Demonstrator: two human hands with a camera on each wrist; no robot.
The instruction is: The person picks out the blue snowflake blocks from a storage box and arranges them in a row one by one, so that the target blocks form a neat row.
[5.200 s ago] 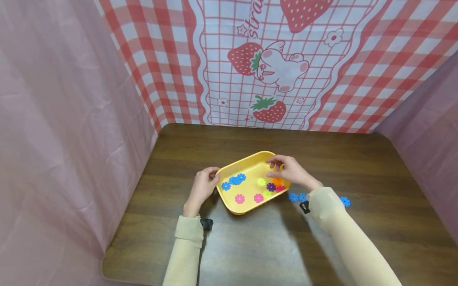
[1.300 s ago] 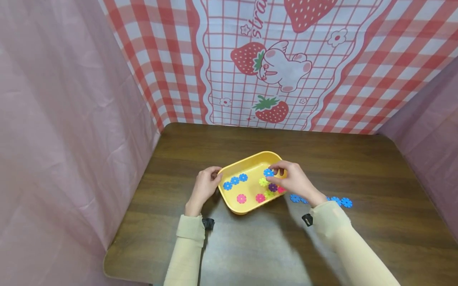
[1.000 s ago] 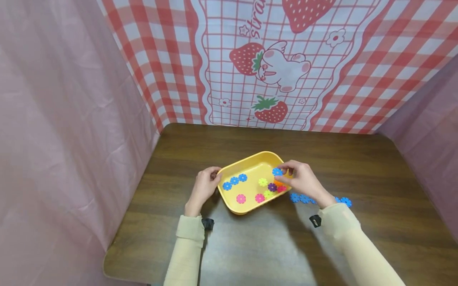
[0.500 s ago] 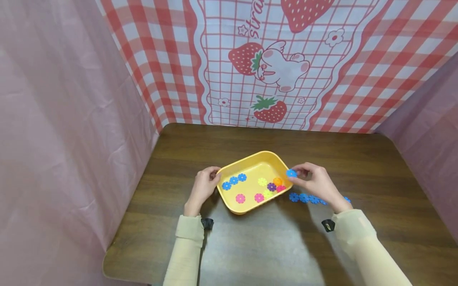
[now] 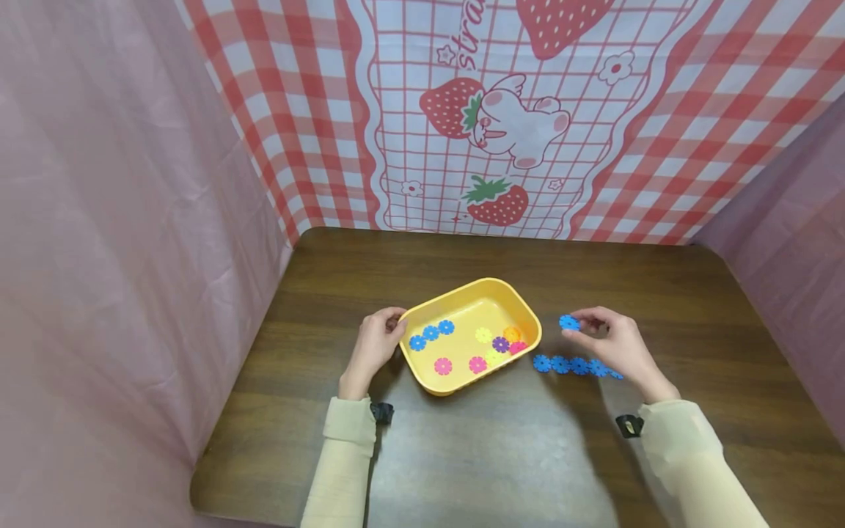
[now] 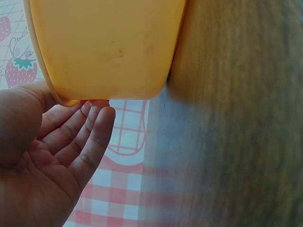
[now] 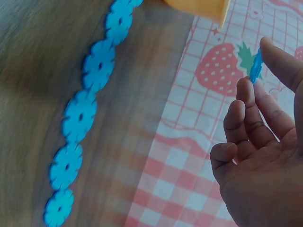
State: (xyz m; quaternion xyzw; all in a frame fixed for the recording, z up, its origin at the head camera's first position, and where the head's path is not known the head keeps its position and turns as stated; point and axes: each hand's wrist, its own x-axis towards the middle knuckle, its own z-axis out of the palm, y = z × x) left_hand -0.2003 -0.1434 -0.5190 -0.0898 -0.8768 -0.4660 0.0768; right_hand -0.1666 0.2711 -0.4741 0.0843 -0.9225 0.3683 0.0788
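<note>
My left hand (image 5: 373, 345) grips the left end of a yellow plastic tray (image 5: 465, 346); the left wrist view shows the thumb at the rim and the fingers against its outside wall. To the right of the tray, my right hand (image 5: 619, 346) pinches a blue snowflake disc (image 5: 569, 323) between thumb and fingertip, seen nearly edge-on in the right wrist view. Below it on the table lies a row of linked blue snowflake discs (image 7: 79, 116), its right end hidden by the right hand in the head view.
Inside the tray lie three blue discs (image 5: 430, 334) at the left, pink discs (image 5: 443, 366), yellow discs (image 5: 483, 335), a purple disc (image 5: 500, 345) and an orange disc (image 5: 511, 334). A wooden table (image 5: 462, 455) meets a red-checked strawberry cloth (image 5: 495, 147) at the back.
My right hand has picked a blue snowflake disc out of the tray and carried it right, past the rim and over the table by the row. The left hand has stayed on the tray.
</note>
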